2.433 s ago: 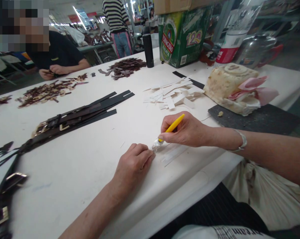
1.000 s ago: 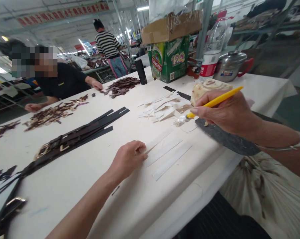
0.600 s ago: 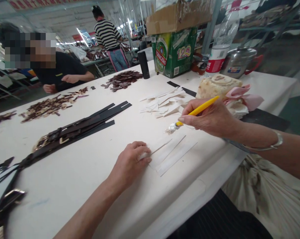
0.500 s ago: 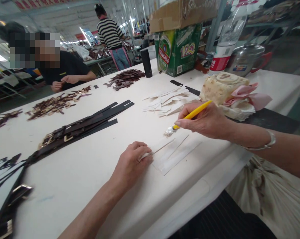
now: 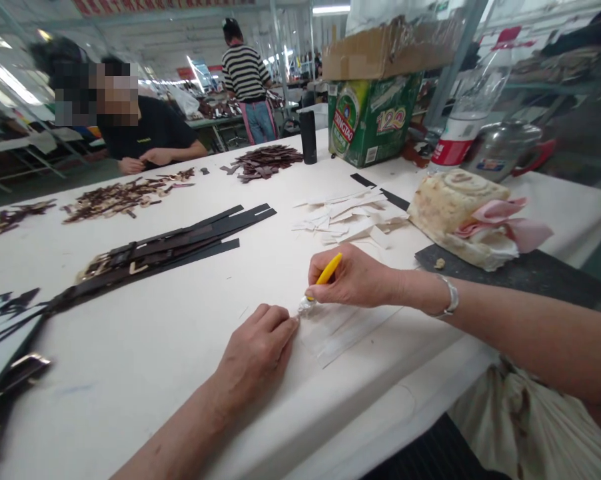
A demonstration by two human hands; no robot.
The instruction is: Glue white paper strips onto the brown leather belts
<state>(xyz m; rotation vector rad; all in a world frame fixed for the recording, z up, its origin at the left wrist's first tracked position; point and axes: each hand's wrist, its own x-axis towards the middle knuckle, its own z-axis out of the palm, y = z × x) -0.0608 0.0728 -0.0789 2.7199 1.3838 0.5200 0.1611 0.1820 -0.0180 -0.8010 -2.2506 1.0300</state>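
Note:
My right hand (image 5: pixel 355 277) is closed around the yellow handle of a brush (image 5: pixel 331 268), tilted with its white-coated bristles down at the left ends of several thin white strips (image 5: pixel 353 337). The strips lie flat on the white-covered table and are partly hidden under my right hand. My left hand (image 5: pixel 258 343) rests on the table, fingers curled together, its fingertips pressing on the end of a white strip beside the bristles. Behind my right hand lies a loose heap of white strips (image 5: pixel 348 213).
Dark belts with buckles (image 5: pixel 180 250) lie left. Further back are a pile of dark pieces (image 5: pixel 265 162), a black cylinder (image 5: pixel 308 137) and a green carton (image 5: pixel 373 120). A crusted tub (image 5: pixel 450 210) stands right on a black sheet (image 5: pixel 555 273). A co-worker (image 5: pixel 150 133) sits across.
My right hand has moved left and down with the brush, bringing the bristles to the strips near my left fingertips. My left hand stays at the strips' ends. The camera view has shifted slightly.

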